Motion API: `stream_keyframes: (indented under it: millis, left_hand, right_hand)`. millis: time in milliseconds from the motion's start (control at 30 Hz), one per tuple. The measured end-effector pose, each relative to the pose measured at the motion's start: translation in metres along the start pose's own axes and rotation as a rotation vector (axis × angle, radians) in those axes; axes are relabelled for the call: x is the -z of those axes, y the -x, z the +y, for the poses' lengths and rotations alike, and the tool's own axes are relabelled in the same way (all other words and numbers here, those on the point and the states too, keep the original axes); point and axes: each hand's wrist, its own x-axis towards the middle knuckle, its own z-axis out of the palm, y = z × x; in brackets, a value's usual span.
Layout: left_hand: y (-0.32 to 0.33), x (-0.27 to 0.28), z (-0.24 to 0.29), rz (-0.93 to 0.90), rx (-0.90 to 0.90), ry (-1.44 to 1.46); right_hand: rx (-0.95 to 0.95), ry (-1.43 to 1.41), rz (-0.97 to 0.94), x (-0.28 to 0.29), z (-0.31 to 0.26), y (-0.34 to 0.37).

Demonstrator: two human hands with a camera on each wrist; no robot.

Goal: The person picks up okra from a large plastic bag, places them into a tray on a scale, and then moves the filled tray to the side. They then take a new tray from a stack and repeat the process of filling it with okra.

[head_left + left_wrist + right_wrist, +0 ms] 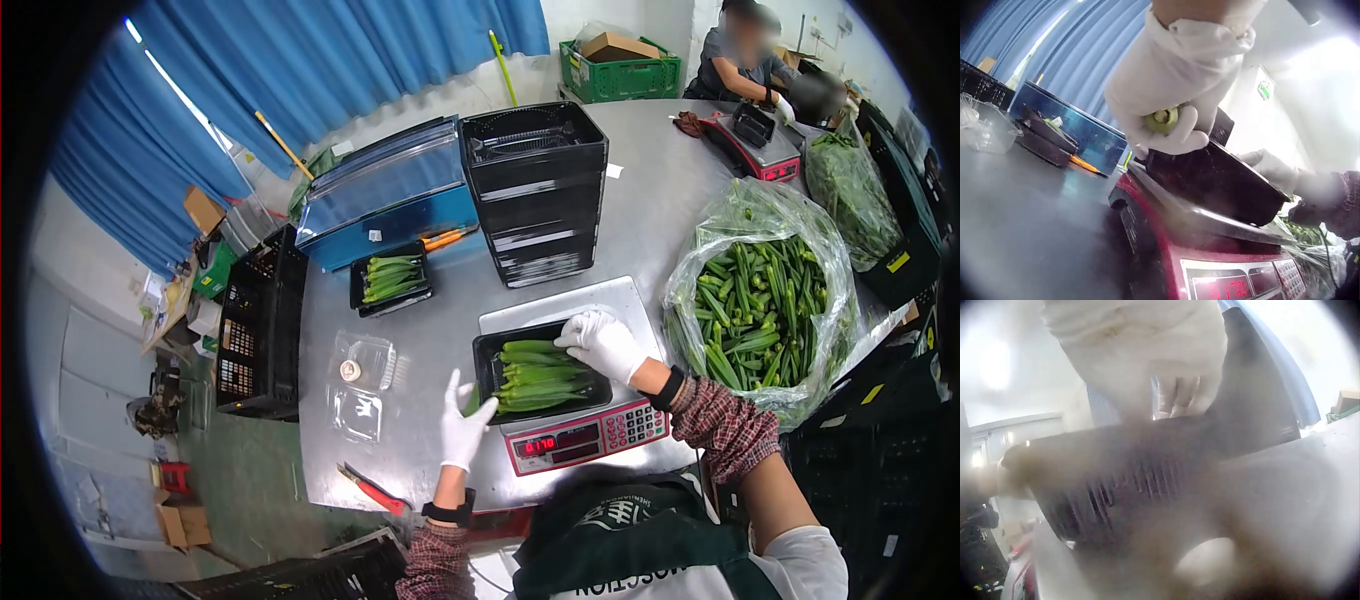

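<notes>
A black tray (pixel 540 405) of green okra (pixel 540 378) laid side by side sits on the electronic scale (pixel 585 438), whose red display reads 0.170. At the tray's left end my gloved left hand (pixel 464 424) grips a single okra (pixel 1161 121); its cut stem end shows between the curled fingers in the left wrist view. My gloved right hand (pixel 606 346) is over the tray's far right corner, with fingers bent down at the okra ends. In the right wrist view the tray wall (pixel 1129 481) hides those fingertips, so I cannot tell whether they pinch anything.
A large plastic bag of okra (pixel 765 315) lies right of the scale. Stacked black trays (pixel 535 200) stand behind it. Another filled tray (pixel 390 278), clear plastic boxes (pixel 362 385) and red-handled scissors (pixel 375 490) lie left. Across the table another person (pixel 740 65) works by a second scale (pixel 765 150).
</notes>
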Motion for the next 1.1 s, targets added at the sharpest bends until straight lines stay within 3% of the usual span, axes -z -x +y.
stream_keyframes:
  millis: [67,133,200,267,300,333,467,667,800,900,1100]
  left_hand:
    - [0.001,-0.008,-0.012,-0.082,-0.043,0.244]
    - [-0.005,-0.006,-0.025,-0.052,-0.099,0.188]
    - [0.000,0.001,-0.001,-0.071,0.126,0.271]
    - [-0.007,0.004,0.001,-0.010,0.097,0.356]
    - [-0.011,0.011,0.005,-0.002,0.113,0.372]
    - [-0.019,0.021,0.009,0.009,0.123,0.388]
    - [-0.065,0.077,0.018,0.090,0.070,0.435]
    - [-0.180,0.152,-0.003,0.316,-0.049,0.501]
    - [-0.240,0.166,0.003,0.391,-0.087,0.504]
    - [-0.282,0.174,0.016,0.417,-0.125,0.343]
    - [-0.283,0.164,-0.003,0.512,-0.008,0.177]
  right_hand:
    - [0.026,-0.144,0.142,0.011,0.000,-0.002]
    - [-0.019,-0.157,0.207,0.032,0.009,-0.010]
    - [0.003,0.027,0.370,0.072,0.012,-0.029]
    - [-0.039,0.154,0.425,0.111,0.014,-0.053]
    - [-0.114,-0.025,0.443,0.114,0.031,-0.066]
    - [-0.027,0.417,0.404,0.132,0.030,-0.080]
    - [0.036,0.629,0.215,0.149,0.068,-0.120]
    - [0.012,0.618,0.112,0.159,0.080,-0.149]
    - [-0.016,0.587,0.121,0.153,0.090,-0.155]
    - [-0.011,0.493,0.133,0.155,0.093,-0.157]
    - [-0.048,0.613,0.247,0.166,0.062,-0.162]
